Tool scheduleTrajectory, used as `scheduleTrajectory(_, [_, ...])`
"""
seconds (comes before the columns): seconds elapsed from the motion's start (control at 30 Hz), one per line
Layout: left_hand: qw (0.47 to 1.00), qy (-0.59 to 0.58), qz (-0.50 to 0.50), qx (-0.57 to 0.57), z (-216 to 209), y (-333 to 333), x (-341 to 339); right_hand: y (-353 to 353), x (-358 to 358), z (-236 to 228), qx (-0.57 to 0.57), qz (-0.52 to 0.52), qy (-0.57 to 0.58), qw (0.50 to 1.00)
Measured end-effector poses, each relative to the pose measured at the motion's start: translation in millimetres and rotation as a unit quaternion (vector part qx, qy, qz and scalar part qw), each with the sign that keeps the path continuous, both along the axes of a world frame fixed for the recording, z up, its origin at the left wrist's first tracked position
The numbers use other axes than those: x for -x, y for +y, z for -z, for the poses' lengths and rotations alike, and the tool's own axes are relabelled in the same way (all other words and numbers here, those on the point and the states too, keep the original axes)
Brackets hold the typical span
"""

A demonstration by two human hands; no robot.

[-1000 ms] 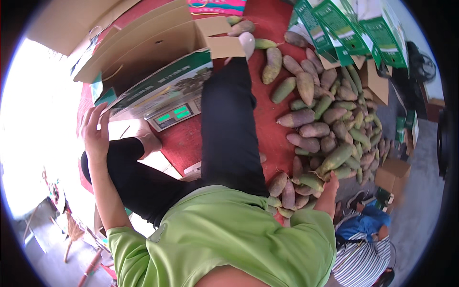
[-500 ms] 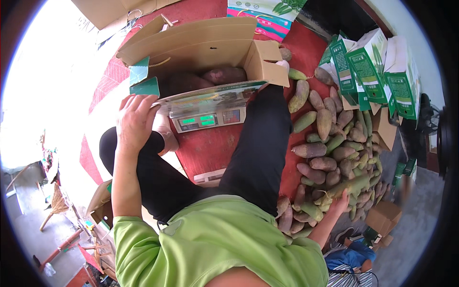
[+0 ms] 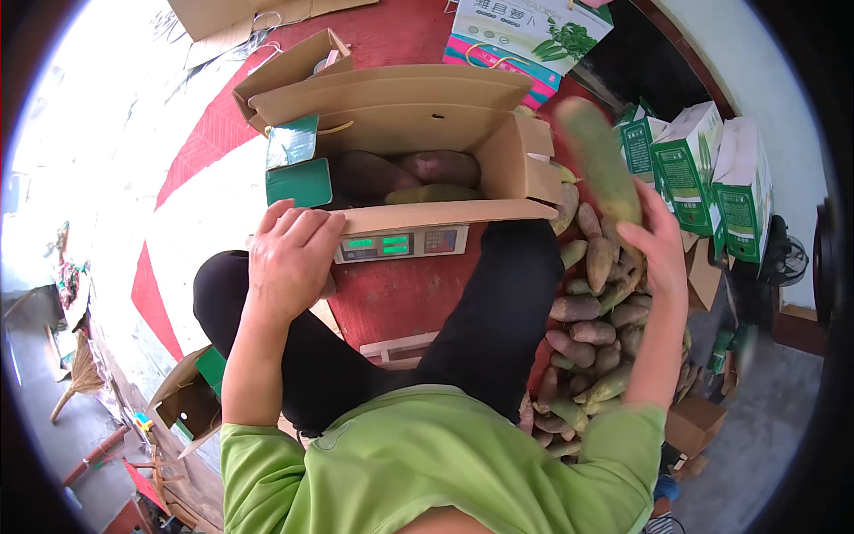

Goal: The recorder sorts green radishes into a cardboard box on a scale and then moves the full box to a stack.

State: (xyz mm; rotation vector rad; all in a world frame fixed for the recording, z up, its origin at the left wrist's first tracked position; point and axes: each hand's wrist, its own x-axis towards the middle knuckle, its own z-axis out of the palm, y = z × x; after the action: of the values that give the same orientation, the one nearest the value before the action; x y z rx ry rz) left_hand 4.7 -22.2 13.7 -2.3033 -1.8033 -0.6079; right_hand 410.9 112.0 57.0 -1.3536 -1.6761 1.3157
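Purple-and-green heap [image 3: 574, 309]: many radishes piled to the person's right; its far end was in plainer view half a second ago, and the raised arm now crosses it.
Cardboard box [image 3: 391, 116]: open, in front of the person; two dark purple radishes in it as before, and a greenish one now showing too.
Scale [image 3: 445, 240]: at the near side of the box, display lit green.
Left hand [image 3: 289, 258]: fingers bent over the near flap's left end; firmness of hold cannot be told.
Right hand [image 3: 654, 231]: lifted from the heap since then; closed round the near end of a radish.
Held radish [image 3: 594, 156]: in the air, right of the box, blurred; long axis steep, free end pointing away and leaning left.
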Motion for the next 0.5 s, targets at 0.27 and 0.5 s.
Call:
scheduleTrajectory(0.27, [1.0, -0.021, 0.015, -0.002, 1, 4, 4, 74, 152, 36, 0.075, -0.304, -0.151, 0.938])
scheduleTrajectory(0.5, [1.0, -0.027, 0.006, -0.013, 0, 4, 3, 67, 218, 69, -0.076, -0.345, -0.186, 0.917])
